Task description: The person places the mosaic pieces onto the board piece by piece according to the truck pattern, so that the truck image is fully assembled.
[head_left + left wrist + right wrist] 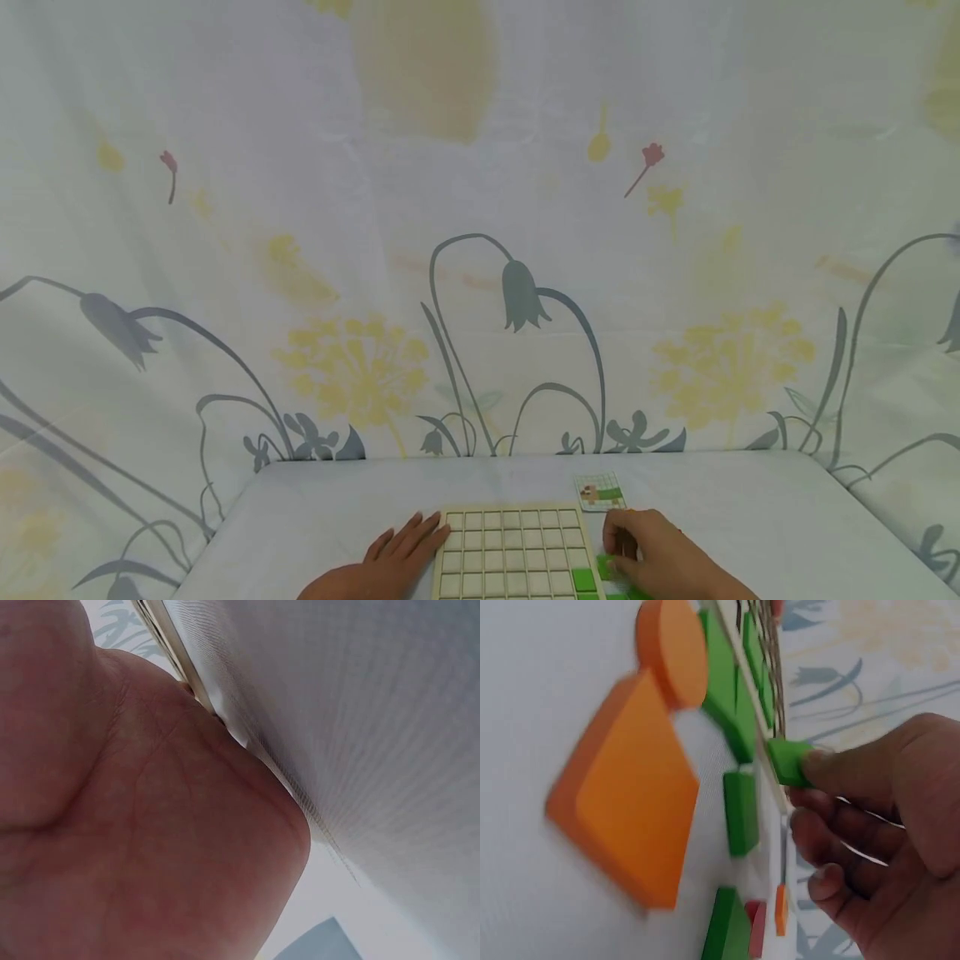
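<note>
Behind everything hangs a floral curtain (pixel 480 208), above your white worktop (pixel 322 500). On that lies the gridded board (pixel 493 540), green squares filling cells at its right side. Your left hand (pixel 397 560) rests at the board's left edge, grip apart, fingers straight; its wrist camera shows mostly palm. Your right hand (pixel 656 554) works opposite, near a picture card (pixel 601 492). Only the right wrist view shows you the orange pieces (pixel 641 795), and your right grip clamped, thumb against finger, on a green tile (pixel 787 760) by the board's edge.
</note>
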Demonstrator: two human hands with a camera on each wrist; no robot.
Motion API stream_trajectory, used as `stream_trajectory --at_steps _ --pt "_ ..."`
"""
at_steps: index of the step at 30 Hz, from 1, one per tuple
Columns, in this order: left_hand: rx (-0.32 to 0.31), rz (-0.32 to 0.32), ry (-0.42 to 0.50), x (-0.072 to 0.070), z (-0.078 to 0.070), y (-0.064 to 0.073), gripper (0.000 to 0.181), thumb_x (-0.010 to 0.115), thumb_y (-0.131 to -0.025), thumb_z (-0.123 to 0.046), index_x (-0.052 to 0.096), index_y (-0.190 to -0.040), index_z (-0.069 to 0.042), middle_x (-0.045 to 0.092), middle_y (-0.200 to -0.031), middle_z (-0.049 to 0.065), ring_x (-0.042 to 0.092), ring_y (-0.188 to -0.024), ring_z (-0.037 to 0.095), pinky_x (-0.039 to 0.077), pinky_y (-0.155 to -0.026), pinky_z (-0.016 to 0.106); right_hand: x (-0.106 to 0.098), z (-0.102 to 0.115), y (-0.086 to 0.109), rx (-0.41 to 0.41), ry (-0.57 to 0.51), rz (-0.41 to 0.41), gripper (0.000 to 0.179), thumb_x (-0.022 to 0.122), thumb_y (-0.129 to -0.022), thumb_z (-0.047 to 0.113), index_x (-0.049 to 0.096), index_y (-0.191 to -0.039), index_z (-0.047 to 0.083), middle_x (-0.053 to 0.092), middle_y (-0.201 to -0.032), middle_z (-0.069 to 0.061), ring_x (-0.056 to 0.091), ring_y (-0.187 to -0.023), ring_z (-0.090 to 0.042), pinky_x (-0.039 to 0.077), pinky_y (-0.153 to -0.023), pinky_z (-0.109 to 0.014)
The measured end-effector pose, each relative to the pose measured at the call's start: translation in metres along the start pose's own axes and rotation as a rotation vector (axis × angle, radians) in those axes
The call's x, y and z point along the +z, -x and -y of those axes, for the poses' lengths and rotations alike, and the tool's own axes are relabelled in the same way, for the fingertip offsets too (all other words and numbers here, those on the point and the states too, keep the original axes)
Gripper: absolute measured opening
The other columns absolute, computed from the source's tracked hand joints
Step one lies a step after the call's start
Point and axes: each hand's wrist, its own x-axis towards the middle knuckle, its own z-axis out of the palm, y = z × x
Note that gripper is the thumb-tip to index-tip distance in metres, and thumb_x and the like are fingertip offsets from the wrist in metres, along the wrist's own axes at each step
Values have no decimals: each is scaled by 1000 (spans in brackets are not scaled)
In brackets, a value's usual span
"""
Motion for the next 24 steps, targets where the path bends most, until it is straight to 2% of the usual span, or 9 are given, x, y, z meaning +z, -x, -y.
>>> stream_trajectory --at_steps 3,7,11,14,16,22,24 --pt "12 -42 -15 5 5 -1 96 63 -96 -72 17 -171 -35 14 -178 -6 18 -163 30 25 -116 68 6 8 -3 -50 -43 -46 8 74 -99 8 69 -102 14 65 -90 11 55 -73 -1 48 -61 -26" --pt "-6 5 -15 1 1 0 99 64 -95 -71 13 -172 -34 10 -178 -7 12 -164 27 22 -119 66 23 18 -9 -97 -152 -5 5 73 -101 12 75 -106 13 69 -94 11 61 -74 -1 52 -62 -26" --pt "-29 65 -11 -9 -9 2 101 64 -96 -70 11 -173 -31 7 -179 -6 6 -165 24 19 -122 64 37 28 -12 -19 -193 56 5 74 -100 12 76 -98 16 68 -87 14 60 -71 -2 51 -62 -24" --pt "-23 89 -21 -16 -17 5 100 61 -97 -71 12 -173 -27 8 -179 -3 8 -165 27 19 -123 63 41 33 -12 52 -192 75 8 75 -98 9 76 -93 15 66 -80 12 58 -68 -3 49 -61 -24" --pt "-20 95 -25 -21 -24 9 99 61 -98 -71 13 -173 -26 9 -179 -2 10 -165 30 20 -124 62 42 33 -12 65 -189 84 8 75 -98 8 76 -92 15 65 -79 12 58 -67 -3 48 -61 -24" --pt "-18 88 -36 -26 -32 13 100 63 -98 -68 16 -172 -20 12 -179 3 12 -164 33 22 -123 62 41 25 -15 -81 -115 90 8 78 -98 11 80 -90 12 58 -88 16 52 -67 3 49 -60 -21" --pt "-18 84 -29 -26 -33 12 100 63 -98 -68 16 -172 -19 13 -179 4 11 -164 34 21 -123 63 38 22 -16 -98 -90 84 9 78 -98 13 81 -89 13 56 -89 18 51 -67 3 49 -61 -21"
